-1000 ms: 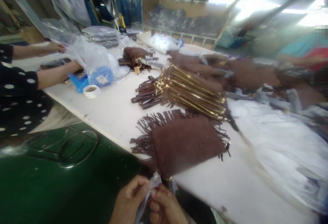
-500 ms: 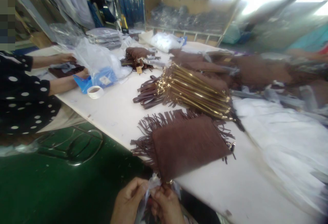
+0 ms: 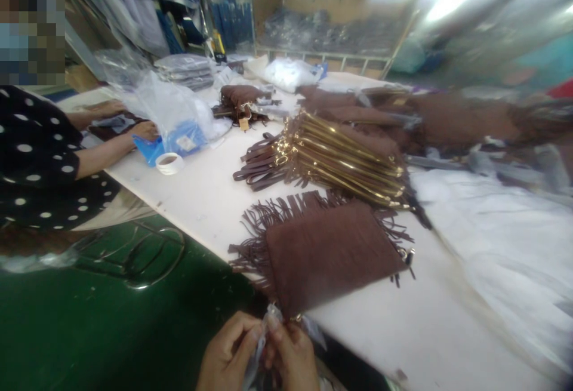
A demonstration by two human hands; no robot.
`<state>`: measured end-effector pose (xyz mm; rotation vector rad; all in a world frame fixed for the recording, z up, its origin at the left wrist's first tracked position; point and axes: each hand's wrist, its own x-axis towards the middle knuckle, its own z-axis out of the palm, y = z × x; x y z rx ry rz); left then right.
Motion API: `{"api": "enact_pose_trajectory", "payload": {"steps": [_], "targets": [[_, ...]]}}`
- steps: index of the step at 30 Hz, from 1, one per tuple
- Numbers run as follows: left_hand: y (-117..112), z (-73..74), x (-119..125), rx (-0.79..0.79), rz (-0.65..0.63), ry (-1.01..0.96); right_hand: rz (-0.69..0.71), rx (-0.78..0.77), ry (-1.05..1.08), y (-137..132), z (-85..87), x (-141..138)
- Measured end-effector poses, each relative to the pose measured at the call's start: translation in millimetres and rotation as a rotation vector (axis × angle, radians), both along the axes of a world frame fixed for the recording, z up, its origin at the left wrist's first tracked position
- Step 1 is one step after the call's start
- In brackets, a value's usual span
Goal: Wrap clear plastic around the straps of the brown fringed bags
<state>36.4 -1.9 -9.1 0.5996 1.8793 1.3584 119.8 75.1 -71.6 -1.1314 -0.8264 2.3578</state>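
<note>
A brown fringed bag [image 3: 333, 254] lies flat on the white table [image 3: 430, 325], its lower left corner at the near edge. Just below that corner, my left hand [image 3: 228, 349] and my right hand [image 3: 293, 349] are close together. Both pinch a crumpled piece of translucent plastic wrap [image 3: 274, 312] between thumb and fingers. The wrap sits beside the bag's small gold ring [image 3: 295, 318]; part of it hangs below, between my palms. Whatever is inside the wrap is hidden by my fingers.
Behind the bag is a stack of brown pouches with gold zips [image 3: 344, 158]. White sheets [image 3: 496, 248] cover the right side. At left, a person in a dotted top [image 3: 40, 158] works near a tape roll [image 3: 169, 163] and a blue-and-clear plastic bag [image 3: 183, 134]. A metal-framed stool [image 3: 147, 254] stands below.
My right thumb has shifted up onto the plastic wrap, and my fingers have moved slightly. The fringed bag stays in place. At left, the person's arms and body have moved a little.
</note>
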Motion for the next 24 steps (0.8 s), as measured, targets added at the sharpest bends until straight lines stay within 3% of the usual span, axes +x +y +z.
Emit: {"api": "enact_pose_trajectory", "payload": {"steps": [6, 11, 14, 19, 24], "targets": [[-2.1, -0.6, -2.2, -0.052, 0.028, -0.129, -0.064, -0.121, 0.085, 2.2, 9.9, -3.4], [-0.3, -8.3, -1.6, 0.009, 0.181, -0.468, -0.072, -0.182, 0.106, 4.6, 12.8, -1.2], [3.3, -4.2, 0.1, 0.031, 0.257, -0.622, -0.040, -0.163, 0.091, 4.2, 8.8, -0.3], [9.8, 5.9, -9.5, -0.034, 0.223, -0.854, -0.035, -0.106, 0.013, 3.5, 1.6, 0.3], [10.9, -4.0, -23.6, -0.180, 0.125, -1.101, -0.007, -0.073, -0.008, 6.3, 3.1, 1.9]]}}
